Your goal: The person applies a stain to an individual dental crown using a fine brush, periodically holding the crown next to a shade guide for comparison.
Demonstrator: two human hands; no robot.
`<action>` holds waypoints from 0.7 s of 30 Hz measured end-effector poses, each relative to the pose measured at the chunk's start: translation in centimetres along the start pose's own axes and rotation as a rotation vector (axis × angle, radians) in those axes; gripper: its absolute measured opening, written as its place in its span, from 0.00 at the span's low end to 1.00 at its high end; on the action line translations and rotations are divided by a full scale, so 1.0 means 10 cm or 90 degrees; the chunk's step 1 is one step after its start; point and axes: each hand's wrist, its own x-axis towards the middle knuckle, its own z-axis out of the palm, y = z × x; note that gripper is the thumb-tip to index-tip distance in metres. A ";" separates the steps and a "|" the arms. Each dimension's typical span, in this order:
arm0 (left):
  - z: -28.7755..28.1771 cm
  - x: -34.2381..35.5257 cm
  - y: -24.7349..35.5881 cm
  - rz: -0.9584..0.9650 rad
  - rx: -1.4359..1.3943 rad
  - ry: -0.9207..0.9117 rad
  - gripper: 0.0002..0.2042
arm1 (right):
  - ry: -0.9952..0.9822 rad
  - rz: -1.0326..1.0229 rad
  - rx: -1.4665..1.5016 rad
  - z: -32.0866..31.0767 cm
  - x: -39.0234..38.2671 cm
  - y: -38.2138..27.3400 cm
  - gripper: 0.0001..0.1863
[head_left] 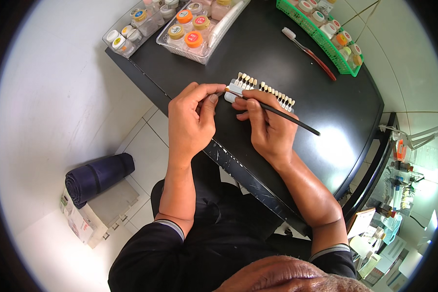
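Brushwork seems the step mid-frame: my right hand (273,130) clamps the brush (290,118), my left hand (192,118) curls, holding I cannot tell what, and next calls for steadiness.

I see my left grip (192,119) at the near edge of the bench (258,44), index finger (211,89) stretched out toward my right grip (272,121), thumb (209,108) close under it, the other fingers curled in. The left forearm (176,190) runs nearly straight back. My right grip is closed in a pen hold above the bench, and the right forearm (309,187) slants back toward the near right corner.
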 end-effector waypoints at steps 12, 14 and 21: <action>0.04 0.01 -0.04 -0.069 -0.019 0.034 0.06 | 0.041 -0.020 0.039 -0.02 0.00 0.04 0.10; 0.03 0.02 -0.01 -0.080 -0.008 0.040 0.02 | 0.037 -0.067 0.027 -0.03 0.01 0.06 0.10; 0.02 0.00 -0.10 -0.040 -0.023 0.015 0.02 | 0.010 -0.128 -0.076 -0.07 0.08 0.03 0.11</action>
